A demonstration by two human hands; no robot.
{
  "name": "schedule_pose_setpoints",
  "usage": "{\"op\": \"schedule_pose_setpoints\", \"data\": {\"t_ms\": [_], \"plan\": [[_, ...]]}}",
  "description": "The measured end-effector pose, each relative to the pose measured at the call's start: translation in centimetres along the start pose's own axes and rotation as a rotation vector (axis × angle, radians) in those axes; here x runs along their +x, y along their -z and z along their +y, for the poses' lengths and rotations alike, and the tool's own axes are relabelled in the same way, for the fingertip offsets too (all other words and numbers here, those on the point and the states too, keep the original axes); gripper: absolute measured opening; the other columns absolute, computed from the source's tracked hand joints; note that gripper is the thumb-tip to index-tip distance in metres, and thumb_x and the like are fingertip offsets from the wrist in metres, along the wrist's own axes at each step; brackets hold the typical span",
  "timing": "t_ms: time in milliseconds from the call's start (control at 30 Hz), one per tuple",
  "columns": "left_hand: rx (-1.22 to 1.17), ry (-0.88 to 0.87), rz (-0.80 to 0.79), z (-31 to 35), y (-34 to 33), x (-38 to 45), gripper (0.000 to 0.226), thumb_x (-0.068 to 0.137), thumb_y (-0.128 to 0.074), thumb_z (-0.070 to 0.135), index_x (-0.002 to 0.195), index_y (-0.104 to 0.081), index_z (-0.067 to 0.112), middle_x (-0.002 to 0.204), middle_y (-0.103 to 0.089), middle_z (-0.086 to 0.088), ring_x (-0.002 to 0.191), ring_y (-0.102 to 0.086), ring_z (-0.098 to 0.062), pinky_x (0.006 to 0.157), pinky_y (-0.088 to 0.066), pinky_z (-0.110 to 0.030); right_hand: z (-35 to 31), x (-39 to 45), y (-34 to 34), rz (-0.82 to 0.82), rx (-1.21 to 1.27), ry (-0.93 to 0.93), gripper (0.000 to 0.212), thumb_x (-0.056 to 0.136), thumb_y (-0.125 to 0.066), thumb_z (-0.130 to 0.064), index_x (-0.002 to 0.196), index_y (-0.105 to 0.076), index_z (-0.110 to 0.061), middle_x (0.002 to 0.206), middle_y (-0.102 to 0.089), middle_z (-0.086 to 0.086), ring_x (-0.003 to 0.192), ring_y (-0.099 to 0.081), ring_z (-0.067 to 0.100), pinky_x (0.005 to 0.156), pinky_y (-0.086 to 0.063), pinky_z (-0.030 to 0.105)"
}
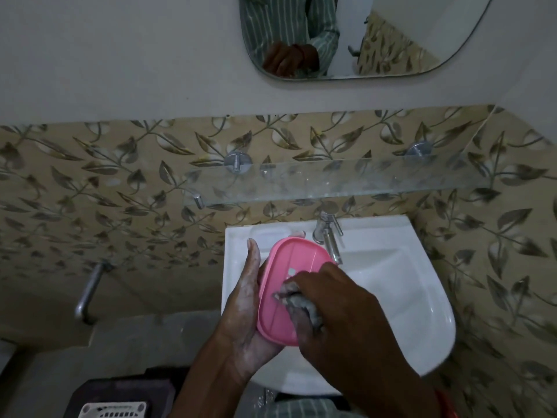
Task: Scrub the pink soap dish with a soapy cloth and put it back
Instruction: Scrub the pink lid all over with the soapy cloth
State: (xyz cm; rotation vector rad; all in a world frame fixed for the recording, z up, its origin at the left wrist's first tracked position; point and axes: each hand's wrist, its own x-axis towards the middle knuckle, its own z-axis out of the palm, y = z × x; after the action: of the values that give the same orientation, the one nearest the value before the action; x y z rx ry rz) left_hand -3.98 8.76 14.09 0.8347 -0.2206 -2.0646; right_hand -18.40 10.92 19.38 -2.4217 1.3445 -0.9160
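Smooth pink plastic soap dish (pixel 284 285), a wet grey cloth (pixel 301 309) against it; glossy white ceramic sink (pixel 416 297), shiny metal tap (pixel 327 236), clear glass shelf (pixel 331 182), matt wall tiles (pixel 105 191).

One head-worn camera looks steeply down, close over the sink (pixel 422 297), facing the wall mirror (pixel 391 31).

Green shirt (pixel 301 410) with thin white stripes; red-orange band (pixel 446 402) at right wrist; forearms bare.
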Motion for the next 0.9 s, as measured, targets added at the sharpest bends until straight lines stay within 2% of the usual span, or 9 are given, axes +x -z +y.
{"op": "schedule_pose_setpoints", "data": {"t_ms": [133,200,300,433,500,633,767,833,900], "plan": [[0.024,-0.033,0.048,0.9,-0.2,-0.1,0.081,0.086,-0.052,0.077,0.128,-0.071,0.011,0.144,-0.055,-0.03,0.132,-0.053,-0.042,0.113,-0.039,-0.055,0.1,-0.1,-0.3,-0.045,0.025,0.05,0.019,0.082,-0.064,-0.024,0.101,-0.062,-0.025,0.091,-0.069,-0.002,0.079,-0.067,0.016,0.052,-0.06,0.033],[0.031,-0.018,0.042,1.0,-0.1,-0.1,0.082,0.086,-0.052,0.077,0.135,-0.065,0.013,0.141,-0.055,-0.031,0.124,-0.057,-0.04,0.108,-0.044,-0.052,0.2,-0.8,0.0,-0.149,0.13,0.07,0.019,0.088,-0.06,-0.03,0.106,-0.059,-0.033,0.097,-0.063,-0.007,0.082,-0.064,0.007,0.059,-0.058,0.025],[0.034,0.019,-0.008,0.8,-0.2,0.2,0.071,0.09,-0.05,0.073,0.124,-0.074,0.016,0.134,-0.061,-0.029,0.118,-0.061,-0.039,0.105,-0.045,-0.051,0.9,-1.3,0.7,-0.234,0.122,0.122,0.022,0.088,-0.061,-0.033,0.11,-0.06,-0.034,0.1,-0.059,-0.012,0.08,-0.06,0.0,0.059,-0.055,0.017],[0.139,0.099,0.002,1.0,-0.5,0.2,0.075,0.085,-0.061,0.071,0.129,-0.07,0.011,0.146,-0.053,-0.03,0.139,-0.046,-0.045,0.122,-0.028,-0.058,1.6,-0.9,1.2,-0.237,-0.104,0.329,0.05,0.066,-0.086,-0.027,0.107,-0.058,-0.026,0.091,-0.07,-0.004,0.08,-0.061,0.008,0.056,-0.056,0.025],[0.183,0.115,0.004,1.4,-0.8,0.0,0.076,0.084,-0.065,0.07,0.132,-0.068,0.011,0.148,-0.051,-0.03,0.139,-0.046,-0.043,0.122,-0.027,-0.06,1.9,-0.6,1.4,-0.218,-0.209,0.359,0.06,0.056,-0.092,-0.023,0.106,-0.057,-0.024,0.088,-0.072,-0.001,0.085,-0.056,0.01,0.055,-0.056,0.029],[0.214,0.144,0.029,1.7,-1.0,-0.4,0.073,0.082,-0.068,0.069,0.129,-0.071,0.013,0.145,-0.054,-0.029,0.137,-0.049,-0.043,0.12,-0.031,-0.06,2.1,-0.5,1.6,-0.198,-0.219,0.386,0.046,0.059,-0.09,-0.016,0.099,-0.068,-0.021,0.083,-0.07,-0.001,0.081,-0.047,0.011,0.053,-0.053,0.029],[0.212,0.165,0.063,1.2,-1.2,-0.3,0.082,0.076,-0.076,0.069,0.132,-0.067,0.009,0.152,-0.044,-0.033,0.146,-0.036,-0.047,0.124,-0.023,-0.059,1.4,-1.7,1.4,-0.273,-0.19,0.476,0.015,0.084,-0.075,-0.019,0.097,-0.069,-0.023,0.082,-0.069,-0.004,0.077,-0.053,0.011,0.056,-0.052,0.027],[0.199,0.164,0.064,1.2,-1.2,-0.4,0.083,0.078,-0.075,0.068,0.133,-0.066,0.006,0.151,-0.044,-0.033,0.145,-0.037,-0.047,0.124,-0.025,-0.057,1.6,-1.5,1.6,-0.271,-0.205,0.462,0.015,0.085,-0.072,-0.021,0.1,-0.068,-0.024,0.084,-0.069,-0.002,0.077,-0.058,0.013,0.058,-0.055,0.028],[0.201,0.15,0.041,1.4,-1.2,-0.6,0.079,0.083,-0.069,0.068,0.13,-0.068,0.004,0.138,-0.059,-0.032,0.131,-0.056,-0.045,0.115,-0.04,-0.056,2.0,-1.0,1.9,-0.215,-0.261,0.444,0.023,0.077,-0.077,-0.02,0.099,-0.07,-0.021,0.086,-0.071,0.0,0.08,-0.06,0.015,0.058,-0.054,0.03]]}}
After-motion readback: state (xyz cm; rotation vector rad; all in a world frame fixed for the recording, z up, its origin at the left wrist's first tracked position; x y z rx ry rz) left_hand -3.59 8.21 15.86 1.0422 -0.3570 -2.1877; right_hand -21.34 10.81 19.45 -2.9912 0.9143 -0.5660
